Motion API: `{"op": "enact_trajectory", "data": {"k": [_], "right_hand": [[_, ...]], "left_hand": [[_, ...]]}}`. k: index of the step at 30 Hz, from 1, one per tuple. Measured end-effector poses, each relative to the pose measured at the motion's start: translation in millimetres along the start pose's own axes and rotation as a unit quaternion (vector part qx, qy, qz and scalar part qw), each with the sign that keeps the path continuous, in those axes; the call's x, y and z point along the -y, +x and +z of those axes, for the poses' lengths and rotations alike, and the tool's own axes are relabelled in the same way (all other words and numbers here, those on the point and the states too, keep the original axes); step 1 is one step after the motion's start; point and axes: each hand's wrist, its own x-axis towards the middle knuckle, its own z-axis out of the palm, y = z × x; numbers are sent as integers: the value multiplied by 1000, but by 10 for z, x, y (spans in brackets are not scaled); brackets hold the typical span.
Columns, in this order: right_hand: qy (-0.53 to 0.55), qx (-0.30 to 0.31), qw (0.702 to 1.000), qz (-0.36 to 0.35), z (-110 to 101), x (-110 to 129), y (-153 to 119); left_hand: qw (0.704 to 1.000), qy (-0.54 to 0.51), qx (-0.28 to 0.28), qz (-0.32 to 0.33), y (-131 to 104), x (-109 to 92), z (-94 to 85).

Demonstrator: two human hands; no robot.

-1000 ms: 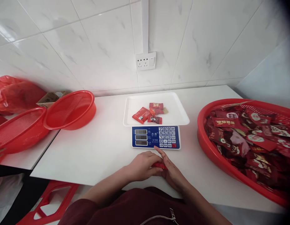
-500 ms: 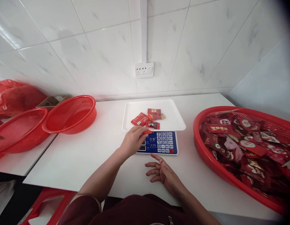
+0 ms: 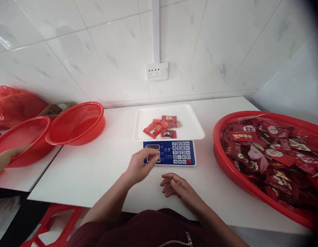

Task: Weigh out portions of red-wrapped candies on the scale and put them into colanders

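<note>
My left hand hovers in front of the digital scale, over the left part of its blue panel, thumb and fingers apart with nothing between them. Close to the scale's front edge is my right hand, loosely curled, fingers apart and holding nothing. On top of the scale lies a white tray. Several small red snack packets lie together near its middle, one of them with a dark picture on it. Part of the scale's display is covered by my left hand.
A large red basket full of red packets stands at the right. Two red baskets, a nearer one and another, sit at the left. Another person's arm reaches into the nearer. A red stool stands below.
My left hand has let go of a small red packet onto the tray and drawn back toward me. My right hand has curled slightly. Another person's arm has come further in at the left.
</note>
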Motion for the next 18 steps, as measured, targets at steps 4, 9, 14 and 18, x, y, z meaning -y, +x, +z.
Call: {"op": "enact_trajectory", "data": {"k": [4,9,14,18], "right_hand": [[-109,41,993,-19,23,39,15],[-157,49,986,-22,23,62,31],[-145,31,989,-12,1,65,44],[-139,17,990,0,-8,75,51]], "left_hand": [[982,-41,183,36,-375,-50,155],[977,-61,205,5,-519,-14,274],[975,-72,212,10,-453,15,265],[976,-73,206,22,-466,21,301]]}}
